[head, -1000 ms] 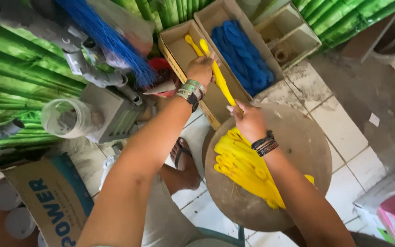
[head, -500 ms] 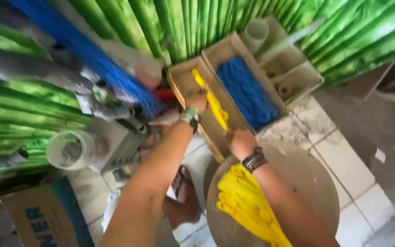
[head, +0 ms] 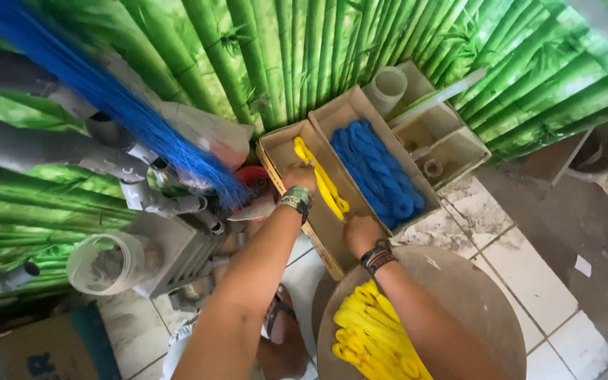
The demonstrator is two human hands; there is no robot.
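Yellow bundle [head: 321, 184] lay in the wooden tray [head: 270, 153], its ends beneath both sets of fingers, left hand [head: 300, 176] and right hand [head: 360, 233] curled over it, exact finger grip hidden, blue bundles [head: 378, 171] just beyond the right hand, yellow pile [head: 371, 336] on round table [head: 473, 302] behind the right wrist.

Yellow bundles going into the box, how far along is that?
Early on. One yellow bundle lies in the cardboard tray, with both the left hand and right hand on it. A pile of yellow bundles waits on the round table. The blue bundles fill the neighbouring tray.
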